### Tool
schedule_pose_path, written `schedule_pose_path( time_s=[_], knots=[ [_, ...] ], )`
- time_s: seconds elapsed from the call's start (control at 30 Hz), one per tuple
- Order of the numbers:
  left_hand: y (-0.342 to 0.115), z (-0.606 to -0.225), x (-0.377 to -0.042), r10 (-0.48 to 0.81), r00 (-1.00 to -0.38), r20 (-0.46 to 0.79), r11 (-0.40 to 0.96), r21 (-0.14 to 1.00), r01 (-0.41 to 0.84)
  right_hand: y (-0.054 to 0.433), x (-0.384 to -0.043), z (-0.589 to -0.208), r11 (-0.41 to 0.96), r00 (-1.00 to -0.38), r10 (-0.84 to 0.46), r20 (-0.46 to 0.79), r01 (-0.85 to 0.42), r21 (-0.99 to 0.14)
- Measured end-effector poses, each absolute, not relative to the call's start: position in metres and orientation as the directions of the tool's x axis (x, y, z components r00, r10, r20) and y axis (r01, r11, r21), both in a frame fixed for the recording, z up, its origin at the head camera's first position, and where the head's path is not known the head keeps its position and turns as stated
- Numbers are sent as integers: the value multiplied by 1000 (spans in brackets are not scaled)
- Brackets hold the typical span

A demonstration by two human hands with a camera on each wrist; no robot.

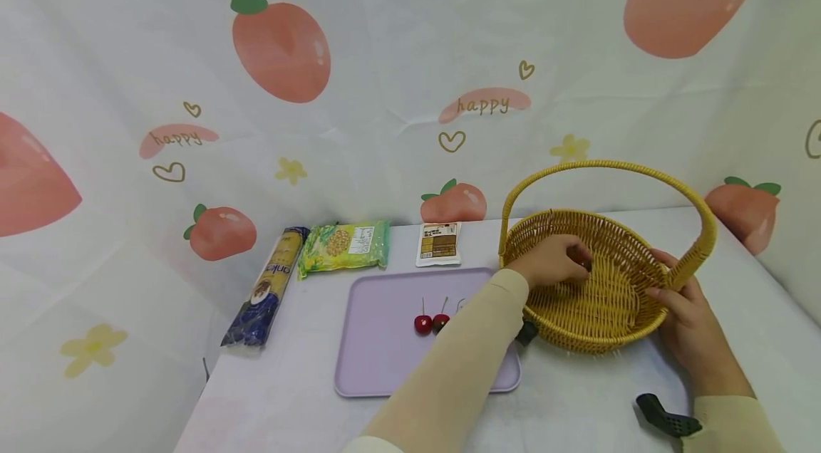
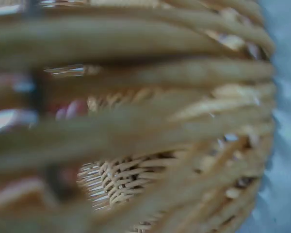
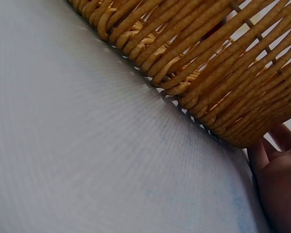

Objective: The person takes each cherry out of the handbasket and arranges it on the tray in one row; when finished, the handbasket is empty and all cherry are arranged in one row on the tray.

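A yellow wicker basket (image 1: 603,296) with a tall arched handle stands at the right. My left hand (image 1: 550,261) reaches over its near left side, with curled fingers pinching a small dark red thing that looks like a cherry, mostly hidden by the fingers. My right hand (image 1: 689,321) grips the basket's right rim near the handle's foot. On a lilac tray (image 1: 378,339) lie a red cherry (image 1: 422,325) and another cherry (image 1: 440,323), stems up. A further stem shows beside the left sleeve, its fruit hidden. The left wrist view is filled by blurred basket weave (image 2: 136,121).
Behind the tray lie a green-yellow packet (image 1: 344,246) and a small white-brown sachet (image 1: 439,244). A long blue-yellow pasta-like bag (image 1: 266,289) lies at the left. A printed cloth hangs behind the white table (image 1: 577,396). My left forearm crosses over the tray.
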State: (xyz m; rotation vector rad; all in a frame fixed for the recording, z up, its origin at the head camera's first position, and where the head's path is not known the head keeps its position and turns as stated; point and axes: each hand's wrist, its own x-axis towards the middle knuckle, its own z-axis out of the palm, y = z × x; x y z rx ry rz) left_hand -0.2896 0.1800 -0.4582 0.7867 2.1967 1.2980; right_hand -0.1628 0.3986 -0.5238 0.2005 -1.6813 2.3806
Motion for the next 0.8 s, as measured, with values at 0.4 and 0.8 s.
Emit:
schedule_pose_path(
  time_s=[0.4,0.8],
  knots=[
    [175,-452,-288,613,-790,14,129,985,118,401,-161,-523,-324,-967,100,233,-253,-912],
    [170,-446,-287,627,-779,18,118,986,118,398,-162,-523,-318,-968,100,232,-252,-914]
  ],
)
